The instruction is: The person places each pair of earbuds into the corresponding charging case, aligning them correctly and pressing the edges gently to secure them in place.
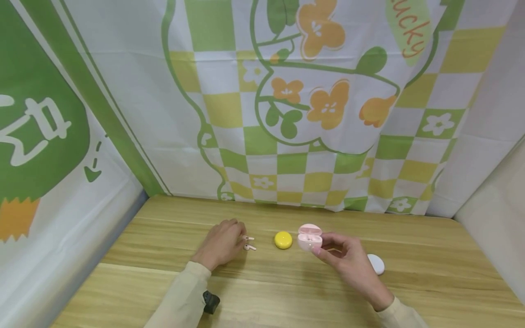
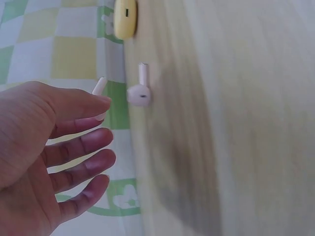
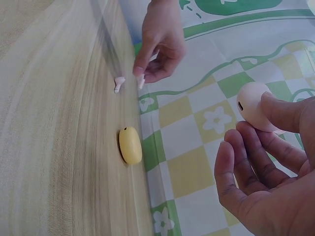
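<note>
Between thumb and index finger my left hand [image 1: 221, 243] pinches a pale pink earbud [image 2: 100, 86], its stem sticking out past the fingertips in the left wrist view. A second matching earbud [image 1: 250, 248] lies on the wooden table just beside that hand. My right hand [image 1: 350, 260] grips a small round pink earbud case [image 1: 310, 242] by its side, held up with the lid raised toward the back. From the right wrist view, a dark port slot shows on the case's outer shell, and the thumb lies over its edge.
A round yellow case [image 1: 283, 240] sits on the table [image 1: 266, 291] between the hands. Partly behind the right wrist lies a round white object [image 1: 376, 264]. A patterned green, yellow and white cloth [image 1: 262, 141] hangs along the table's back edge.
</note>
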The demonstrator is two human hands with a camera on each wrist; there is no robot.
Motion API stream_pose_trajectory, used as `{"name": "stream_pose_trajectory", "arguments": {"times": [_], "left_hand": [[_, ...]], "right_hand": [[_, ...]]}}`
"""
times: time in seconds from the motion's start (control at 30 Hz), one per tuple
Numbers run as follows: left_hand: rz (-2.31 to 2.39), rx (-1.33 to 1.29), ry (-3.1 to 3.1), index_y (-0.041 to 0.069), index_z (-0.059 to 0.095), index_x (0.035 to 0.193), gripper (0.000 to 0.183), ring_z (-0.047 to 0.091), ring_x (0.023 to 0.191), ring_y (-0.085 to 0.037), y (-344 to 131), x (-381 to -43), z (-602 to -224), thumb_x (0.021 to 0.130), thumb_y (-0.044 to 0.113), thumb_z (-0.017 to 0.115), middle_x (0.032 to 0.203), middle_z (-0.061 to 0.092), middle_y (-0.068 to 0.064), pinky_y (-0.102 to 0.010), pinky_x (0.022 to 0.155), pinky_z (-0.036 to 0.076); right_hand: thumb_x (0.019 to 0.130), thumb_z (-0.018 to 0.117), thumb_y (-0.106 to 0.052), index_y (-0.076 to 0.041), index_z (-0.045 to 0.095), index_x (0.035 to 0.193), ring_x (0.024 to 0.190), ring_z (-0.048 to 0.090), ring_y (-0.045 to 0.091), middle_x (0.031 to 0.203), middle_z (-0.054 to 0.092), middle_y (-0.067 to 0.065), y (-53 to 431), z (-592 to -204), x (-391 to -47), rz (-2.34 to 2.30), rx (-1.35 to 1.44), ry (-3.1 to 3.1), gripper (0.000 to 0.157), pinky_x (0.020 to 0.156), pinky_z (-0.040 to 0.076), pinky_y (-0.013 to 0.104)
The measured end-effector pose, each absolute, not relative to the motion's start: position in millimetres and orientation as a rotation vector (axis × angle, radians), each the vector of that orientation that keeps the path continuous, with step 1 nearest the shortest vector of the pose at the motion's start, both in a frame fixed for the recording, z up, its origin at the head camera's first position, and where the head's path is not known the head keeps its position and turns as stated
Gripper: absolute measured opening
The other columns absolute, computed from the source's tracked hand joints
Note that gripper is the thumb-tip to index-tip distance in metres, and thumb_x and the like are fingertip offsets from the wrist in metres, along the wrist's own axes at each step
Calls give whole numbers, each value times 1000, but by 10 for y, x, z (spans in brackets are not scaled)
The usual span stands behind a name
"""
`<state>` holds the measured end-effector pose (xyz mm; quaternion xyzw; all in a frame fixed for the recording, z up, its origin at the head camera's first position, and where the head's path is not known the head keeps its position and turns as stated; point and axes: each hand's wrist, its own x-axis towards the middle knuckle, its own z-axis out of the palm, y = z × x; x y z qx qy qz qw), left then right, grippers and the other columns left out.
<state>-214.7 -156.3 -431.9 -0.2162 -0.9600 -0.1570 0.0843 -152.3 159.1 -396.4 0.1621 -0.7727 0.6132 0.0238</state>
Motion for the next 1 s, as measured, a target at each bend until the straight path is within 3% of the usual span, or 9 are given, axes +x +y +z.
{"name": "stream_pose_trajectory", "arguments": {"times": [1.0], "left_hand": [[-488, -877, -2608, 10, 68, 91, 12, 67, 87, -21, -1243, -1865, -3752, 87, 10, 79, 89, 71, -1, -38, 77, 56]], "right_hand": [[89, 77, -5, 3, 73, 110, 90, 68, 16, 98, 71, 13, 1582, -4005, -1562, 1901, 483, -2444, 22, 81, 58, 30]]}}
